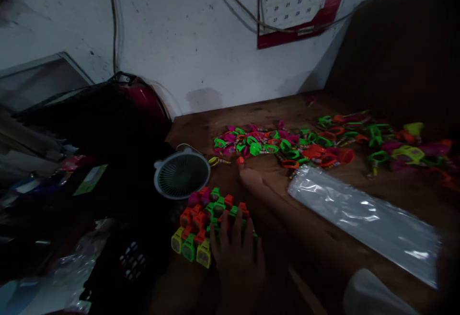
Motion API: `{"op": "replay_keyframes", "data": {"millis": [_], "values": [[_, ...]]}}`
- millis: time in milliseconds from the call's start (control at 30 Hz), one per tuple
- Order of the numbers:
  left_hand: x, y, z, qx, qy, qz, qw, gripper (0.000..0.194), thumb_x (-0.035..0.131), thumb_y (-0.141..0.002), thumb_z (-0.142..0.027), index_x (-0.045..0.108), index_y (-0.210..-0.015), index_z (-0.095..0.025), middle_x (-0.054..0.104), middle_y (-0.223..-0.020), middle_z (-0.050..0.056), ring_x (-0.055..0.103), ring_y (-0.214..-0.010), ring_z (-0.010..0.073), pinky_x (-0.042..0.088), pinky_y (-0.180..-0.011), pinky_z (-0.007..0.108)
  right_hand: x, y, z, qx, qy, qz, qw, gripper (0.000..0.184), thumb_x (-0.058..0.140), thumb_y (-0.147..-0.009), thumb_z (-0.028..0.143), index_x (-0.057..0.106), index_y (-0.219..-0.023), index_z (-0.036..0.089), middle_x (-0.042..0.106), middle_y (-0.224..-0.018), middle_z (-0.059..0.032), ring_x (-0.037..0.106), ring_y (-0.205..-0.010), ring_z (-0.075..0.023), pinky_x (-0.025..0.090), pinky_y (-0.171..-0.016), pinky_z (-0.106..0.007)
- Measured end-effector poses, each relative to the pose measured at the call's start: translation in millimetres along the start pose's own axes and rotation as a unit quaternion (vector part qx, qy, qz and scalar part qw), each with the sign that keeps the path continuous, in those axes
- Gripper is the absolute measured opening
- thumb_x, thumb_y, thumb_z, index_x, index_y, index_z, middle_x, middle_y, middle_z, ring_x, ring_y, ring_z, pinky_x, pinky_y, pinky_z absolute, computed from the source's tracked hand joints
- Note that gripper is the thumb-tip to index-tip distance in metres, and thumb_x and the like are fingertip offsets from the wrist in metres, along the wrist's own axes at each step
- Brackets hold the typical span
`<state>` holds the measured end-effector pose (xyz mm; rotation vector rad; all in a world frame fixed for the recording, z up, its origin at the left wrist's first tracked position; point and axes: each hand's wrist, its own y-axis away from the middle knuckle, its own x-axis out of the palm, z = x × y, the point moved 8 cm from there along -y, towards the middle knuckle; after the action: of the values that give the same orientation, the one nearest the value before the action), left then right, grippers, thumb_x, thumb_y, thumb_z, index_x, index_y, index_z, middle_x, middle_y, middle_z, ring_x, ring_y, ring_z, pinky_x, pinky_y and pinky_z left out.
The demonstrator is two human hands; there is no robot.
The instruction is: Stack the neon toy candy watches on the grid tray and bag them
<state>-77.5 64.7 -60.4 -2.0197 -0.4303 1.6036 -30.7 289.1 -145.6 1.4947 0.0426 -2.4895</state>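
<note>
My left hand (237, 245) lies with fingers spread over a tight cluster of toy watches (189, 248) in yellow, green, orange and pink, their faces turned towards me. Farther forward, my right hand (251, 179) has its fingers together at an orange toy watch (240, 160), of which only a small part shows. Just beyond that hand a loose heap of toy watches (255, 147) in green, pink and orange spreads over the wooden table (201, 128). The dim light hides much of both hands.
A small round fan (183, 173) stands left of the cluster. Clear plastic bags (362, 219) lie right of my right forearm. More toy watches (409, 152) are piled at the right. A black basket (132, 260) is at lower left; a calendar (302, 3) hangs on the wall.
</note>
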Motion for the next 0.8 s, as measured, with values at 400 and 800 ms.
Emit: {"op": "replay_keyframes", "data": {"millis": [400, 800], "values": [[-42.2, -10.6, 47.9, -0.043, 0.108, -0.029, 0.993, 0.026, 0.049, -0.089, -0.018, 0.055, -0.115, -0.022, 0.061, -0.117, 0.006, 0.049, -0.121, 0.0202, 0.04, -0.101, 0.04, 15.2, 127.0, -50.6, -0.001, -0.556, 0.061, 0.829, 0.023, 0.065, -0.076, 0.031, 0.068, -0.089, 0.012, 0.07, -0.077, -0.0032, 0.064, -0.071, -0.0151, 0.05, -0.067, -0.025], [-30.6, -33.9, 24.8, 0.045, 0.063, -0.008, 0.997, 0.025, 0.053, -0.087, -0.018, 0.058, -0.111, -0.019, 0.064, -0.111, 0.009, 0.051, -0.118, 0.023, 0.04, -0.101, 0.043, 19.4, 154.3, -20.0, -0.03, -0.46, -0.081, 0.884, 0.016, 0.06, -0.08, 0.016, 0.07, -0.092, 0.018, 0.069, -0.094, -0.0045, 0.063, -0.087, -0.019, 0.047, -0.079, -0.027]]}}
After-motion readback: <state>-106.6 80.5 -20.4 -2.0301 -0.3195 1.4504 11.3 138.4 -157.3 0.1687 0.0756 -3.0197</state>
